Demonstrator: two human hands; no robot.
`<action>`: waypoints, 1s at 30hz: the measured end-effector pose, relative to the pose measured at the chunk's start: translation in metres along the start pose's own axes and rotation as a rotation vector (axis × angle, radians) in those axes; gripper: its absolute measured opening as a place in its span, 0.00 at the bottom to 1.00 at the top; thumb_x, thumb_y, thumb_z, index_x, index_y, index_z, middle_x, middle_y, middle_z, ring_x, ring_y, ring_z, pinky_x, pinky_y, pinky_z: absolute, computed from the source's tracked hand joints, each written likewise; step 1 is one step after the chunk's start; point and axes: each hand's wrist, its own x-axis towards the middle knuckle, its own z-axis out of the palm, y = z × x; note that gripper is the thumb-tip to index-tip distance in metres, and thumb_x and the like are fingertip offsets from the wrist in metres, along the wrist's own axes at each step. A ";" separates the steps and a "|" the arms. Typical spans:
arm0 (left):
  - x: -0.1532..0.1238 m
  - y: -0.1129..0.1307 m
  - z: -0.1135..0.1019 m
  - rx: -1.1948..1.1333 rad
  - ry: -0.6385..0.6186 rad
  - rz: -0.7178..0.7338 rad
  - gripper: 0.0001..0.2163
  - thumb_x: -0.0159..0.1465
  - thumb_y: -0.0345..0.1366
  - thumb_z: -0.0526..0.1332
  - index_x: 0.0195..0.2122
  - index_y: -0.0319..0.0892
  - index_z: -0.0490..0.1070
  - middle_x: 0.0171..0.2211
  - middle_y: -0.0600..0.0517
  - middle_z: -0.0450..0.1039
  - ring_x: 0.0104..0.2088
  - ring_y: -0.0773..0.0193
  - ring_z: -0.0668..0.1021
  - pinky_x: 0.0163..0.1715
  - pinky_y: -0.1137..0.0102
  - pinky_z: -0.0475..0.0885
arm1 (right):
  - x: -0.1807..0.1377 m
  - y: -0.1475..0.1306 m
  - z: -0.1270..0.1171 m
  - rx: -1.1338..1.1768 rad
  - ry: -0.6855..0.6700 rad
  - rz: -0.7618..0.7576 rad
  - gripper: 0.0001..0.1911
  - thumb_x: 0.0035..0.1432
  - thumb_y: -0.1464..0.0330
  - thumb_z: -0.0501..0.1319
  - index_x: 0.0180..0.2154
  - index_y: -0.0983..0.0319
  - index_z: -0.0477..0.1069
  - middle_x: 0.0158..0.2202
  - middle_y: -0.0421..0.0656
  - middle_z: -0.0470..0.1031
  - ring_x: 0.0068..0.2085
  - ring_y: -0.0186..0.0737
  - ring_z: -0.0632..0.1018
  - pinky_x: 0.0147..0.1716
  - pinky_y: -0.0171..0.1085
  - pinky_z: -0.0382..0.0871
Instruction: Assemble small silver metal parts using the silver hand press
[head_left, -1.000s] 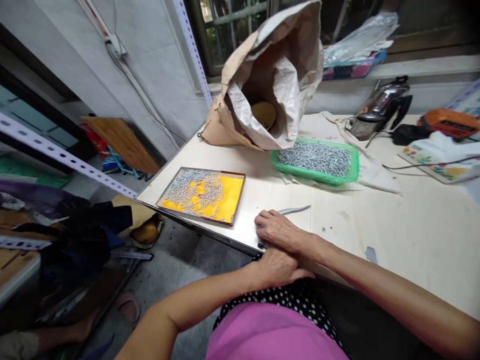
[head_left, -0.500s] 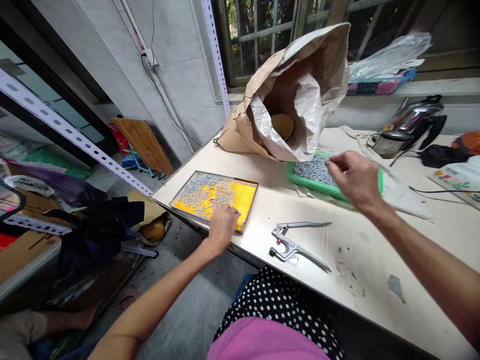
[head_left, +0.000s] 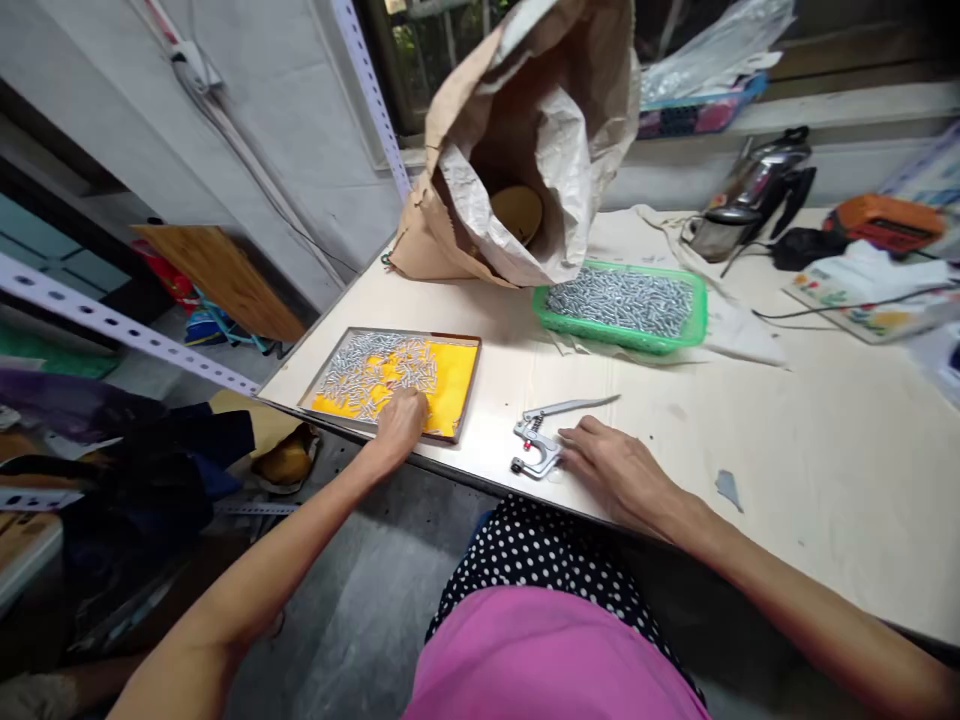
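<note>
My left hand (head_left: 403, 420) rests at the near edge of a shallow tray (head_left: 469, 385), its fingers curled and pinched over the yellow lining (head_left: 452, 375). Small silver metal pins (head_left: 364, 365) lie scattered there; whatever sits between those fingertips is hidden. On the table, my right hand (head_left: 619, 465) closes over the lower handle of a pair of silver hand pliers (head_left: 546, 458). That handle is covered by the hand, while the upper handle stands spread away. Behind the pliers, a green plastic basket (head_left: 652, 343) is filled with similar small metal pieces (head_left: 622, 300).
A large brown paper sack (head_left: 420, 235) leans open behind the tray. An electric kettle (head_left: 765, 185), an orange object (head_left: 889, 222) and a cable occupy the back right. A grey scrap (head_left: 727, 488) lies right of my right hand. The table's front edge runs along my lap.
My right hand has come down from above the green basket to the pliers. My left hand stays at the tray, fingers still curled. The camera view has shifted right and down.
</note>
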 end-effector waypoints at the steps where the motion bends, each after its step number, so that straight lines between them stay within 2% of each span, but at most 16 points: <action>1: -0.001 0.003 -0.002 -0.048 0.046 0.021 0.10 0.63 0.29 0.55 0.36 0.35 0.77 0.39 0.40 0.77 0.44 0.54 0.77 0.44 0.66 0.70 | -0.004 -0.004 0.003 -0.008 -0.036 0.029 0.13 0.68 0.65 0.51 0.43 0.60 0.73 0.41 0.46 0.72 0.37 0.40 0.76 0.36 0.36 0.67; 3: -0.006 0.015 -0.006 -0.244 0.115 0.055 0.09 0.62 0.29 0.57 0.35 0.37 0.77 0.36 0.44 0.78 0.40 0.57 0.78 0.42 0.67 0.71 | -0.006 -0.007 0.007 -0.036 -0.086 0.075 0.12 0.68 0.66 0.53 0.45 0.61 0.72 0.43 0.46 0.72 0.40 0.40 0.76 0.36 0.36 0.65; 5: -0.014 0.036 -0.009 -0.533 0.082 0.072 0.08 0.60 0.32 0.59 0.36 0.39 0.77 0.33 0.48 0.79 0.34 0.62 0.78 0.36 0.70 0.72 | -0.005 -0.006 0.012 -0.077 -0.107 0.093 0.12 0.68 0.66 0.52 0.45 0.61 0.72 0.43 0.47 0.72 0.42 0.42 0.75 0.37 0.36 0.64; 8: -0.024 0.074 -0.007 -0.919 -0.155 0.031 0.08 0.58 0.35 0.61 0.35 0.38 0.76 0.27 0.52 0.76 0.23 0.68 0.75 0.25 0.74 0.69 | -0.003 -0.001 0.020 -0.133 -0.084 0.072 0.12 0.69 0.67 0.50 0.42 0.63 0.71 0.41 0.47 0.73 0.41 0.42 0.75 0.36 0.37 0.62; 12: -0.024 0.104 0.010 -1.161 -0.413 -0.075 0.06 0.56 0.35 0.63 0.30 0.36 0.74 0.18 0.57 0.68 0.18 0.73 0.68 0.19 0.77 0.63 | -0.005 0.003 0.027 -0.161 -0.039 0.027 0.12 0.69 0.69 0.49 0.40 0.62 0.70 0.40 0.47 0.73 0.38 0.41 0.74 0.34 0.38 0.58; 16: -0.018 0.108 0.020 -1.208 -0.539 -0.151 0.08 0.55 0.37 0.65 0.28 0.36 0.73 0.15 0.59 0.65 0.15 0.75 0.63 0.16 0.77 0.57 | -0.007 0.004 0.026 -0.175 -0.014 -0.019 0.11 0.69 0.71 0.50 0.40 0.62 0.70 0.40 0.46 0.73 0.38 0.40 0.73 0.34 0.38 0.57; 22: -0.012 0.111 0.013 -1.146 -0.685 -0.166 0.10 0.56 0.37 0.66 0.23 0.38 0.68 0.11 0.60 0.61 0.11 0.76 0.59 0.13 0.76 0.50 | -0.005 0.002 0.018 -0.163 -0.053 -0.022 0.11 0.69 0.72 0.49 0.41 0.63 0.70 0.40 0.47 0.73 0.38 0.40 0.73 0.34 0.39 0.56; 26: -0.008 0.114 0.007 -1.008 -0.747 -0.172 0.12 0.57 0.38 0.66 0.21 0.39 0.67 0.10 0.59 0.62 0.10 0.76 0.59 0.13 0.77 0.50 | -0.004 0.003 0.016 -0.159 -0.063 -0.018 0.11 0.69 0.71 0.49 0.41 0.63 0.70 0.41 0.46 0.73 0.38 0.40 0.73 0.33 0.39 0.57; 30: -0.001 0.116 0.002 -0.950 -0.823 -0.195 0.09 0.57 0.36 0.66 0.24 0.38 0.70 0.11 0.59 0.65 0.11 0.75 0.64 0.14 0.77 0.52 | -0.003 0.002 0.016 -0.160 -0.063 0.000 0.11 0.69 0.71 0.49 0.42 0.63 0.70 0.41 0.46 0.73 0.38 0.41 0.73 0.33 0.39 0.58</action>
